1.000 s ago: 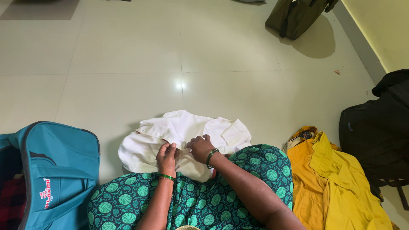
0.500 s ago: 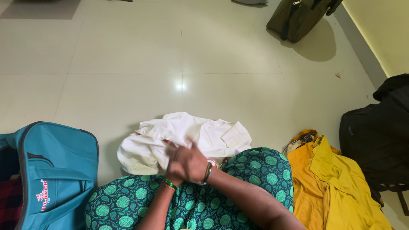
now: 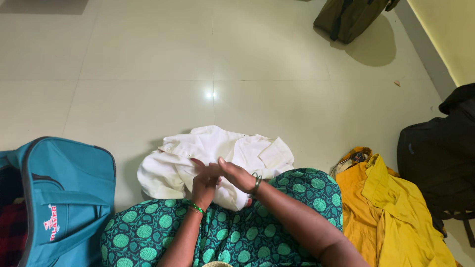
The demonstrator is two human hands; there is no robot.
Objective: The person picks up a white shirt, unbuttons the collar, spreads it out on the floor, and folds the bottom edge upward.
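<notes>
Left hand (image 3: 204, 184) curls at 6 o'clock, fingertips pinching a fold of the white shirt (image 3: 213, 155); right hand (image 3: 236, 174) lies flat over it, fingers pressed together. The shirt sits crumpled on the floor (image 3: 148, 74) against the lap, collar toward 12

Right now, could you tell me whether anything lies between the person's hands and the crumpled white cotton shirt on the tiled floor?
Nothing visible does. The left hand and right hand meet directly over the crumpled white cotton shirt, resting against its near edge.
</notes>
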